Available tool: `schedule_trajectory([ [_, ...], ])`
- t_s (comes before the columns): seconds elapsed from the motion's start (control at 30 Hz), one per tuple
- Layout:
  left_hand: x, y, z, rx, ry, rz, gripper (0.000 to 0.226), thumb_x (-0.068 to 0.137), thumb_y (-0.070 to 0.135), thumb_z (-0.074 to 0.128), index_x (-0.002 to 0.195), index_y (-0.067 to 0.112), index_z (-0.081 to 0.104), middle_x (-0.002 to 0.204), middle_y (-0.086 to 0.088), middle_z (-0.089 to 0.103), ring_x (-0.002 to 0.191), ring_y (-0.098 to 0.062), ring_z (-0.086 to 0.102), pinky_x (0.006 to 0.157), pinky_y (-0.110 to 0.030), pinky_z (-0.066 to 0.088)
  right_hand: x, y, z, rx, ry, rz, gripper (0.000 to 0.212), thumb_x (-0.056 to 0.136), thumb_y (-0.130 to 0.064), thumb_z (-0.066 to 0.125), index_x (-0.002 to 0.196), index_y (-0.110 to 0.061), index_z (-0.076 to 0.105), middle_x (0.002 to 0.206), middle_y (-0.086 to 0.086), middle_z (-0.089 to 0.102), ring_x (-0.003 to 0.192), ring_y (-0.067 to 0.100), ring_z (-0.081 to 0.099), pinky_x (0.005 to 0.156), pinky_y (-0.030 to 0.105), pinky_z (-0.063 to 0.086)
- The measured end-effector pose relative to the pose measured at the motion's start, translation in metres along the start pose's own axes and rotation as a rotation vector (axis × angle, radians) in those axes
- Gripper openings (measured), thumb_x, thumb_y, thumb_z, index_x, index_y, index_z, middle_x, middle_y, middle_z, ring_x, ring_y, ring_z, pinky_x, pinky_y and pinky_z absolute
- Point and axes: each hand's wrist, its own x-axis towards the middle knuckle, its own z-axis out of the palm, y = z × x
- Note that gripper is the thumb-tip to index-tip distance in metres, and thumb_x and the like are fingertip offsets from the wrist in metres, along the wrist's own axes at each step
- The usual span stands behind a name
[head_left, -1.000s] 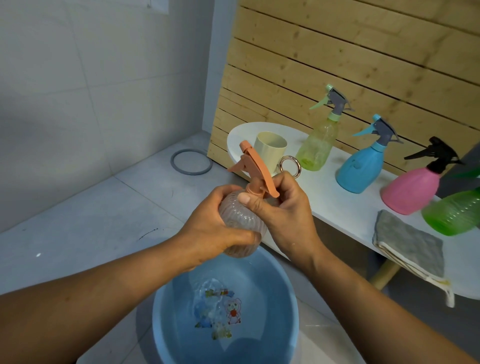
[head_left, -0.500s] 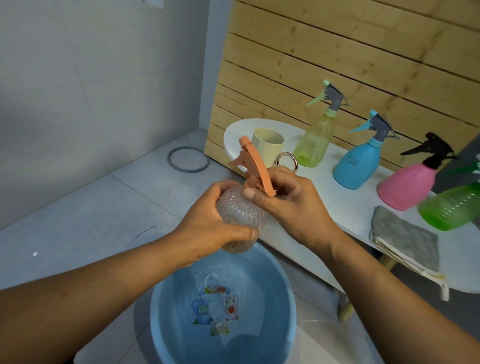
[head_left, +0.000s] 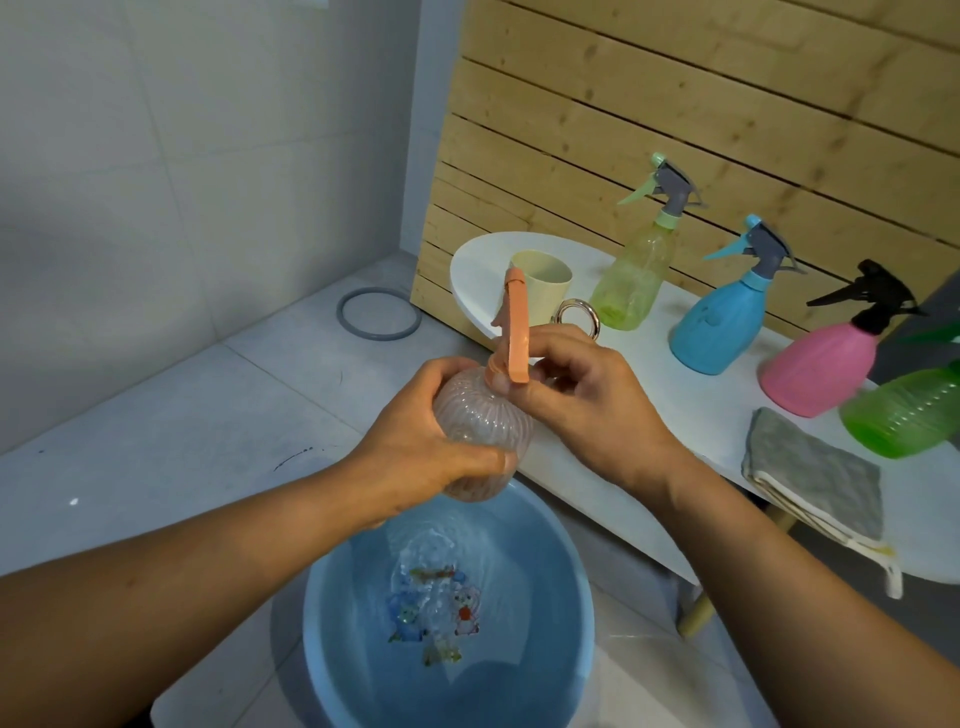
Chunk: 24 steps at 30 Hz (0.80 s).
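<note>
In the head view, the ribbed clear spray bottle is held above the blue basin, its body gripped by the curled left hand while its orange spray head is pinched at the neck by the right hand.

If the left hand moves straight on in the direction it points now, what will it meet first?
Probably the right hand, which pinches the orange plastic spray head of the clear ribbed bottle the left hand grips; depth is unclear.
</note>
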Motion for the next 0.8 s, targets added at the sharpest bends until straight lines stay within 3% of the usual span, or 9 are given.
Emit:
schedule_trajectory([
  [0.1, -0.002, 0.001, 0.003, -0.009, 0.018, -0.002, 0.085, 0.065, 0.016, 0.095, 0.133, 0.038, 0.049, 0.12, 0.017, 0.062, 0.1, 0.01, 0.062, 0.077, -0.02, 0.06, 0.0, -0.001, 0.013, 0.035, 0.164, 0.138, 0.041, 0.066, -0.051, 0.087, 0.091, -0.023, 0.068, 0.093, 0.001, 0.068, 0.078, 0.021, 0.062, 0.074, 0.042, 0.056],
  [0.17, -0.004, 0.001, 0.006, -0.008, 0.029, 0.009, 0.084, 0.064, 0.017, 0.094, 0.131, 0.039, 0.049, 0.118, 0.017, 0.062, 0.1, 0.009, 0.062, 0.073, -0.018, 0.059, -0.003, -0.002, 0.019, 0.013, 0.206, 0.184, 0.053, 0.06, -0.06, 0.085, 0.091, -0.024, 0.063, 0.088, -0.001, 0.069, 0.078, 0.021, 0.065, 0.073, 0.046, 0.059],
  [0.23, -0.006, 0.001, 0.008, -0.017, 0.046, 0.015, 0.083, 0.064, 0.02, 0.095, 0.13, 0.039, 0.048, 0.118, 0.018, 0.061, 0.102, 0.007, 0.061, 0.071, -0.017, 0.058, -0.006, -0.005, 0.021, -0.018, 0.173, 0.171, 0.049, 0.067, -0.06, 0.082, 0.101, -0.029, 0.063, 0.097, -0.007, 0.068, 0.085, 0.013, 0.064, 0.076, 0.037, 0.057],
  [0.33, -0.006, 0.002, 0.008, -0.04, 0.077, 0.005, 0.087, 0.062, 0.026, 0.098, 0.13, 0.042, 0.046, 0.12, 0.021, 0.059, 0.108, 0.002, 0.061, 0.072, -0.017, 0.058, -0.007, -0.007, 0.018, -0.092, 0.113, 0.095, 0.033, 0.086, -0.042, 0.075, 0.115, -0.029, 0.067, 0.111, -0.014, 0.061, 0.098, 0.004, 0.058, 0.081, 0.021, 0.047],
  [0.4, -0.006, 0.002, 0.009, -0.044, 0.105, 0.005, 0.089, 0.06, 0.028, 0.099, 0.13, 0.042, 0.046, 0.12, 0.022, 0.059, 0.11, 0.001, 0.06, 0.074, -0.018, 0.059, -0.006, -0.007, 0.019, -0.096, 0.157, 0.076, 0.026, 0.085, -0.037, 0.078, 0.108, -0.027, 0.071, 0.107, -0.012, 0.062, 0.094, 0.006, 0.059, 0.081, 0.026, 0.05],
  [0.5, -0.009, 0.003, 0.015, -0.048, 0.131, 0.02, 0.085, 0.061, 0.025, 0.098, 0.128, 0.038, 0.047, 0.117, 0.02, 0.06, 0.105, 0.009, 0.058, 0.071, -0.009, 0.053, -0.007, -0.01, 0.027, -0.054, 0.261, 0.192, 0.042, 0.07, -0.059, 0.081, 0.095, -0.029, 0.065, 0.095, -0.007, 0.062, 0.082, 0.01, 0.059, 0.077, 0.039, 0.056],
  [0.57, -0.01, 0.004, 0.02, -0.069, 0.147, 0.015, 0.082, 0.062, 0.019, 0.097, 0.126, 0.034, 0.049, 0.113, 0.016, 0.063, 0.1, 0.012, 0.06, 0.066, -0.008, 0.052, -0.009, -0.012, 0.031, -0.106, 0.265, 0.2, 0.051, 0.066, -0.07, 0.073, 0.098, -0.033, 0.061, 0.097, -0.011, 0.061, 0.088, 0.008, 0.057, 0.076, 0.035, 0.054],
  [0.7, -0.008, 0.005, 0.021, -0.109, 0.205, 0.013, 0.086, 0.057, 0.02, 0.099, 0.125, 0.036, 0.05, 0.113, 0.014, 0.065, 0.099, 0.0, 0.067, 0.07, -0.021, 0.06, -0.01, -0.014, 0.032, -0.132, 0.224, 0.135, 0.029, 0.086, -0.051, 0.07, 0.108, -0.033, 0.067, 0.11, -0.014, 0.059, 0.104, 0.003, 0.055, 0.089, 0.028, 0.051],
  [0.8, -0.008, 0.007, 0.02, -0.121, 0.218, 0.031, 0.086, 0.056, 0.023, 0.099, 0.125, 0.036, 0.05, 0.114, 0.013, 0.064, 0.098, 0.0, 0.066, 0.065, -0.017, 0.057, -0.008, -0.016, 0.033, -0.037, 0.294, 0.189, 0.029, 0.078, -0.05, 0.081, 0.095, -0.03, 0.07, 0.1, -0.012, 0.061, 0.094, 0.005, 0.061, 0.084, 0.033, 0.055],
])
